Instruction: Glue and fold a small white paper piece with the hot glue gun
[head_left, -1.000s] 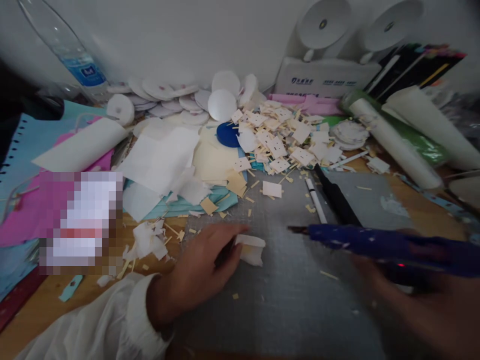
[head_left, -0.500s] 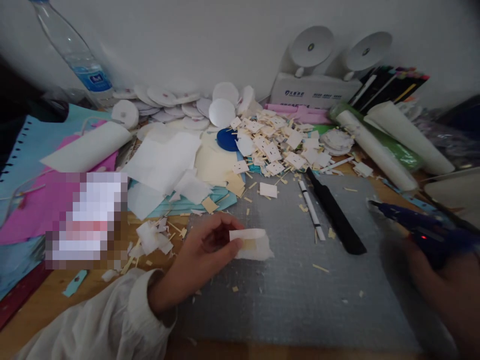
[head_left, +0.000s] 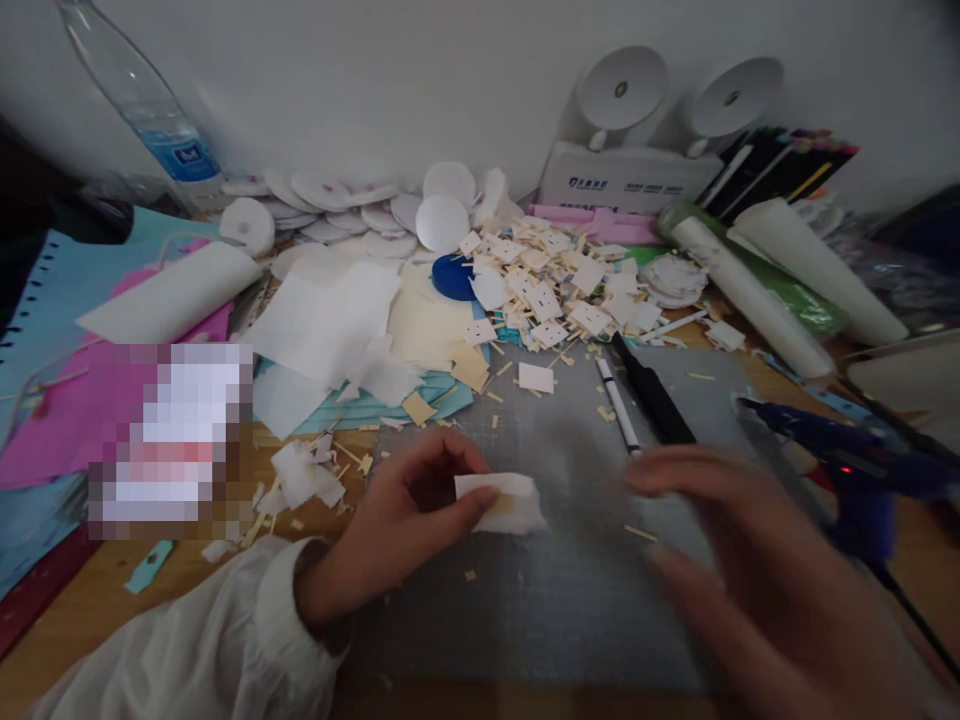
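Between the thumb and fingers of my left hand [head_left: 427, 500] is a small folded piece of white paper [head_left: 517, 492] with a pale yellow patch on it. It is held over the grey cutting mat [head_left: 540, 620]. My right hand [head_left: 757, 560], blurred by motion, is over the right of the mat with thumb and fingers apart and nothing in them. Beyond it, at the right edge, a dark blue glue gun [head_left: 847, 455] with a lit red light rests on the table. A white pen [head_left: 616, 400] and a black cutter-like tool [head_left: 652, 390] lie on the mat.
Behind the mat lies a heap of small paper cards with drawn faces [head_left: 547, 290]. White discs [head_left: 322, 200] are piled against the wall. Paper sheets [head_left: 322, 310] and scraps [head_left: 307, 475] cover the left side. Paper rolls [head_left: 750, 290] and a box of markers [head_left: 787, 180] stand back right.
My right hand has let go of the glue gun and moved left toward the white paper. The left hand still holds the paper, slightly lower.
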